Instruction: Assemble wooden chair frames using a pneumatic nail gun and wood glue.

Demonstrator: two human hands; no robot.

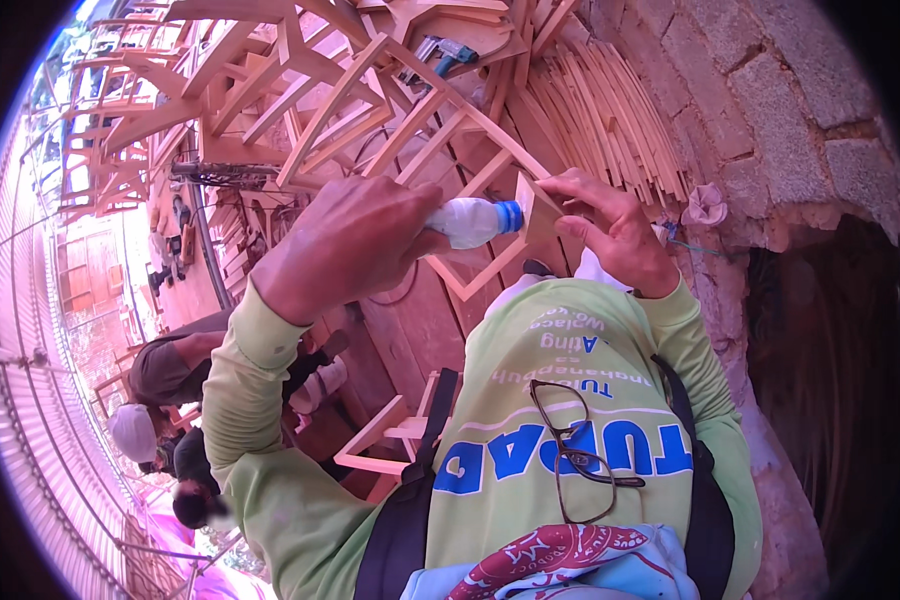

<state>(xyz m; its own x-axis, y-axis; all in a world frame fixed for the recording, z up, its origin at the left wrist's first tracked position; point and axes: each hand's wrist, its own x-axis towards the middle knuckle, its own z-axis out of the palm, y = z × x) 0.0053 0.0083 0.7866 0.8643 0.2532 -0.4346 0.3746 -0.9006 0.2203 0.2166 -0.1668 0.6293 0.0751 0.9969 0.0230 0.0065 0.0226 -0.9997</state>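
My left hand (355,240) is closed around a small clear plastic bottle (467,223), which lies on its side in the grip with its blue cap (510,216) pointing right. The cap appears to be on. To the right of it is my right hand (615,230), its fingers curved and the thumb held apart from them, with nothing visible between. Its fingertips overlap the corner of a pale wooden frame (490,140) with crossbars; whether they touch it I cannot tell. The frame reaches behind the bottle, and part of it is hidden by my left hand.
More wooden chair frames (260,60) pile up ahead and left. A teal power tool (452,52) rests among them. Thin wooden strips (610,120) lie beside the block wall (780,100). Another person (175,365) bends low at left. Eyeglasses (575,450) hang on my green shirt.
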